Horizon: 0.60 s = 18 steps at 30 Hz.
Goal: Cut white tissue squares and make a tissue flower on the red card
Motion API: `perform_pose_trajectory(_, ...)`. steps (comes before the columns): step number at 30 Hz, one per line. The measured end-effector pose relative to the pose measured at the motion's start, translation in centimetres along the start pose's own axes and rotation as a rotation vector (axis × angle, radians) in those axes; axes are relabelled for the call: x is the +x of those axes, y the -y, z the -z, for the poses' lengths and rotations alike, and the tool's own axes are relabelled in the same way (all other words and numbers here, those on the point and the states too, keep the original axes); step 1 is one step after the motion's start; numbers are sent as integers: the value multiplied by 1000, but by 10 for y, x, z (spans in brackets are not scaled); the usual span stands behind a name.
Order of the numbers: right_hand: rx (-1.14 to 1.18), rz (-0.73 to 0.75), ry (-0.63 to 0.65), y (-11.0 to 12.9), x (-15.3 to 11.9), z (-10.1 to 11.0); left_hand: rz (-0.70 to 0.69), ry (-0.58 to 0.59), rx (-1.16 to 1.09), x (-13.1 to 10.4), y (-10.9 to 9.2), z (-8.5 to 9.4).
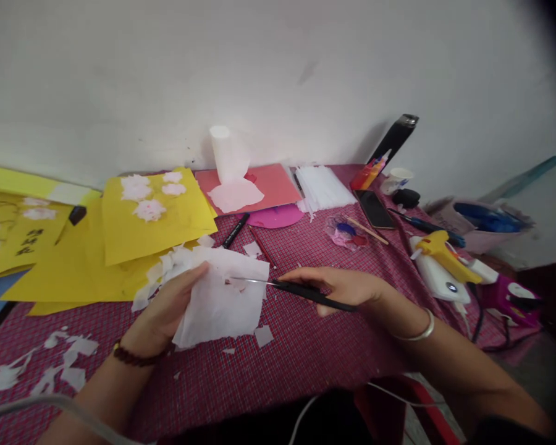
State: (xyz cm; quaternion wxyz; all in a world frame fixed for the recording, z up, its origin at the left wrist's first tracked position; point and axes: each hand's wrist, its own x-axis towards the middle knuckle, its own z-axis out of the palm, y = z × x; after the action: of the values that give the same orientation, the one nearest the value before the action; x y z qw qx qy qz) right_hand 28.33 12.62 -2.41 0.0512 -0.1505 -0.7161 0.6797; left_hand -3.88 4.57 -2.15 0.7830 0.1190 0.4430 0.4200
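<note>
My left hand grips a sheet of white tissue paper by its left edge, holding it just above the red checked tablecloth. My right hand holds black-handled scissors. Their thin metal blades point left and reach the upper edge of the tissue. Small white paper scraps lie under and around the sheet.
Yellow sheets with white paper flowers lie at the back left. A tissue roll stands on a pink sheet by the wall. A black marker, phone, paint palette and yellow glue gun sit to the right. More scraps lie front left.
</note>
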Motion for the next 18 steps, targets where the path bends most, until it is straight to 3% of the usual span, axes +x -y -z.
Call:
perform_pose_trajectory(13,-40,-22,-42,3,-3,2,-57,-184,110,-9,-2,0)
perform_pose_trajectory(18,-116,2,11,7,-5,-1,-88,-168,132,-10,0,2)
